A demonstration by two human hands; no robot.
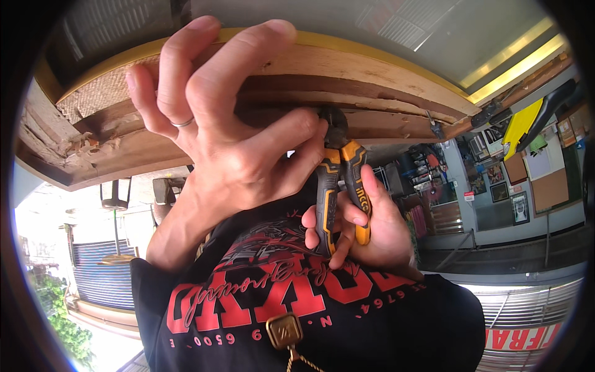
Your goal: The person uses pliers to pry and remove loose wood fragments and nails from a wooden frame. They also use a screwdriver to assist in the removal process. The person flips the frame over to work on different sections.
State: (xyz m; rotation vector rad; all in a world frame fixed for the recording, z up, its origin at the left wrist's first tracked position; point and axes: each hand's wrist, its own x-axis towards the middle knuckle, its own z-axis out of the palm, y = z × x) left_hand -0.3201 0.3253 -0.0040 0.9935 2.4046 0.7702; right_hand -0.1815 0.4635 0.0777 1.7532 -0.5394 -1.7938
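Observation:
My right hand (378,223) grips orange-and-black pliers (328,198) by their handles. The dark jaws (334,124) are raised against the underside of a cracked, splintered wooden frame (396,87) with a gold edge strip. My left hand (229,136) is beside the jaws, thumb and index finger pinched close to them, the other fingers loosely bent over the wood. Whatever sits between those fingertips and jaws is hidden.
A yellow-and-black tool (520,124) rests at the frame's right, near dark metal fittings (437,127). A grey panel (403,31) lies beyond the gold strip. Behind are a cluttered wall of boards (545,173), a striped shutter (102,273) and greenery (56,316).

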